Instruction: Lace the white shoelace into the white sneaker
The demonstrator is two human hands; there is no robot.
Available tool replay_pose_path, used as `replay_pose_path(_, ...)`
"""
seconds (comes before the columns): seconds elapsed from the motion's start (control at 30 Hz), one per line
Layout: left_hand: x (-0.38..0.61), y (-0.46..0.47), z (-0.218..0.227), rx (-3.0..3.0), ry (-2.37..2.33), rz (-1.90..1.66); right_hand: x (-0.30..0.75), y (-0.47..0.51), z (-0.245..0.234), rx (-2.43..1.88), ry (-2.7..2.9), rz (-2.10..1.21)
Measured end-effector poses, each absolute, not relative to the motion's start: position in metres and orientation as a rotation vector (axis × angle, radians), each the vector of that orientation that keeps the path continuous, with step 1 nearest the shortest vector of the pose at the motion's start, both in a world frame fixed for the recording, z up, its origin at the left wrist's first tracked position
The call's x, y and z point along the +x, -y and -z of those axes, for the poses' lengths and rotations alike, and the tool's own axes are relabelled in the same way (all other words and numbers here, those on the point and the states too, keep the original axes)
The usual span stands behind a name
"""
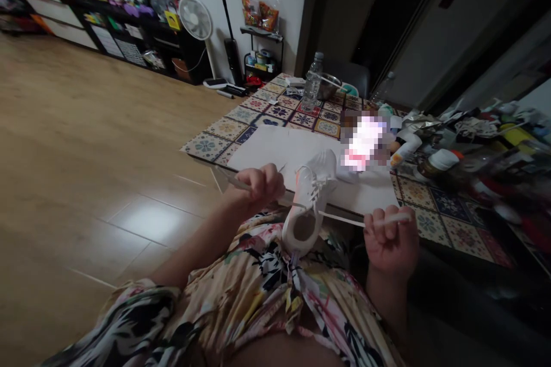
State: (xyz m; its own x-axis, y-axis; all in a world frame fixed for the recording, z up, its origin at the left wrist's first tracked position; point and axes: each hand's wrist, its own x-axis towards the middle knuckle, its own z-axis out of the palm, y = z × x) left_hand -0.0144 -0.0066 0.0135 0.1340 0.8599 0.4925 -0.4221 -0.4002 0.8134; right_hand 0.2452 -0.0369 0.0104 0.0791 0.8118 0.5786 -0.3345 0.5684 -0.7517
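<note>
Your left hand [261,182] and right hand [391,241] clamp the lace [344,218] in curled fingers, the shoe [310,183] between them. The phone [364,140] is pixelated; the jar [428,171], right, blurs unreadably.

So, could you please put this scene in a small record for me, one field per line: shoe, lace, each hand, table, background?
Shoe: white; toe points away from the camera, opening nearer; whether it rests on anything, cannot tell
Lace: pale; strands run out to both sides
Left hand: closed on one strand
Right hand: closed on the other strand, pulled out nearly straight
Table: patterned top; carries white sheet, bottle, bowl
Background: fan near the wall
</note>
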Motion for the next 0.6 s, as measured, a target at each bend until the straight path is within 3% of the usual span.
replay_pose_path(0.13, 0.002, 0.022, -0.019, 1.567, -0.526, -1.215, 0.239, 0.038, 0.003, -0.664, 1.142, -0.693)
replay_pose_path(0.23, 0.020, 0.025, -0.012, 1.580, -0.617, -1.059, 0.229, 0.040, 0.015, -0.839, 1.392, -0.457)
replay_pose_path(0.37, 0.030, 0.022, 0.001, 1.611, -0.699, -1.117, 0.218, 0.040, 0.019, -0.719, 1.855, -0.403)
replay_pose_path(0.6, 0.023, 0.023, 0.000, 1.817, -0.714, -1.262, 0.215, 0.038, 0.015, -0.685, 1.925, -0.449)
